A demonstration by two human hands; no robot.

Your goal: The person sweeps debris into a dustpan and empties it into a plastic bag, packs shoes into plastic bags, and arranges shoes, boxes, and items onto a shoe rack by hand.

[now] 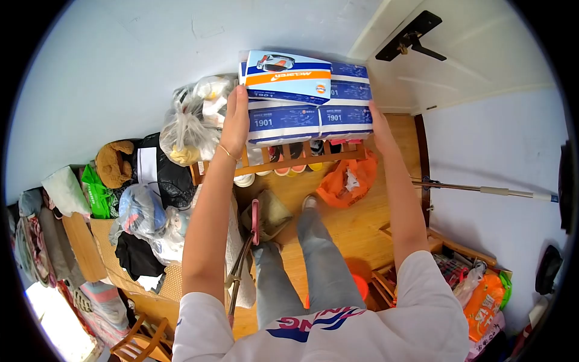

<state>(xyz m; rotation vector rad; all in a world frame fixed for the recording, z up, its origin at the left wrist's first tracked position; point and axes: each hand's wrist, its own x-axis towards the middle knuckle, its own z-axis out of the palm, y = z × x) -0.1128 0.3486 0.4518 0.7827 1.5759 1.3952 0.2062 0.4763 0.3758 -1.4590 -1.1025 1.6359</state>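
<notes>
Blue-and-white packs printed "1901" [283,125], which look like wrapped tissue, are stacked together at the wall end of a wooden rack. A light-blue box [288,77] with a car picture and "McLaren" lies slightly askew on top. My left hand [237,120] presses on the left side of the packs, its thumb upright along the edge. From the right side my right hand [380,127] grips the same stack. Most fingers of both hands are hidden behind the packs. Whether the stack rests on the rack or is lifted, I cannot tell.
Shoes line the wooden rack [289,163]. Clear plastic bags [193,123] bulge at its left. An orange bag [348,179] lies on the floor near my feet. A pink-handled dustpan [268,214] stands by my leg. The door [476,66] is at right, near a metal pole [482,189].
</notes>
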